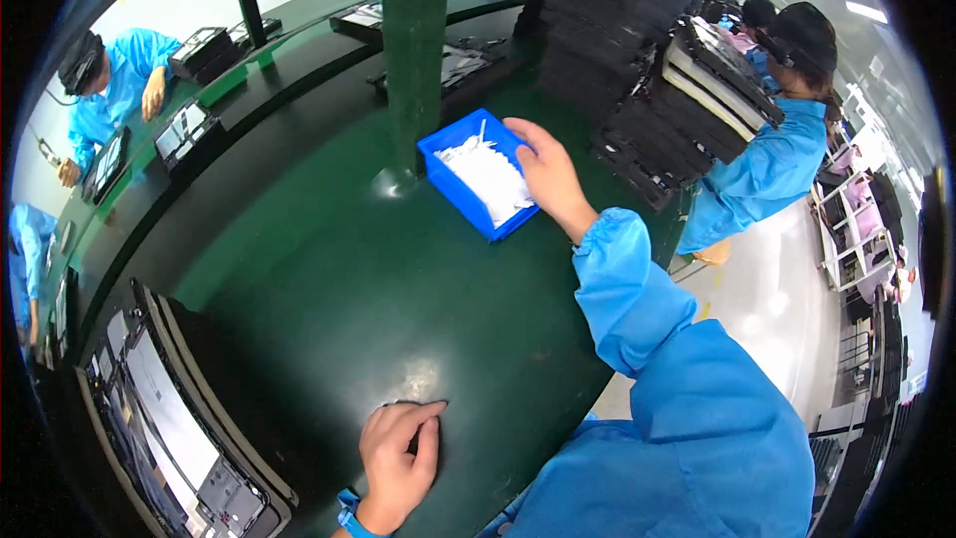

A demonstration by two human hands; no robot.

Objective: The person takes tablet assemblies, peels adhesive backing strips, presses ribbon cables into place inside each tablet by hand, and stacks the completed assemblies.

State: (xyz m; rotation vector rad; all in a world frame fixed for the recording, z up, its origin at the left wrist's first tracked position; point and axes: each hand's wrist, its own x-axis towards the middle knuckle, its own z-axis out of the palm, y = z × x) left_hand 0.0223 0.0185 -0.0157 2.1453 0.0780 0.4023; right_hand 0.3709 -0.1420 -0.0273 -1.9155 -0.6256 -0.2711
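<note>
A small blue plastic bin (pixel 460 197) filled with thin white strips (pixel 488 174) sits on the green tabletop, just right of a green post. My right hand (pixel 548 171) grips the bin's right rim, with some fingers hidden at its side. Close to the table's near edge, my left hand (pixel 400 458) rests on the surface. Its thumb and forefinger meet at the tips, and I cannot make out whether anything small is between them. A blue band circles the left wrist, and a blue sleeve covers my right arm.
Tall stacks of black trays (pixel 607 50) stand at the far right. An opened flat device (pixel 179 408) lies in a black tray at the near left. A green post (pixel 416 50) rises behind the bin. Co-workers in blue sit across the curved conveyor (pixel 289 90) and at right.
</note>
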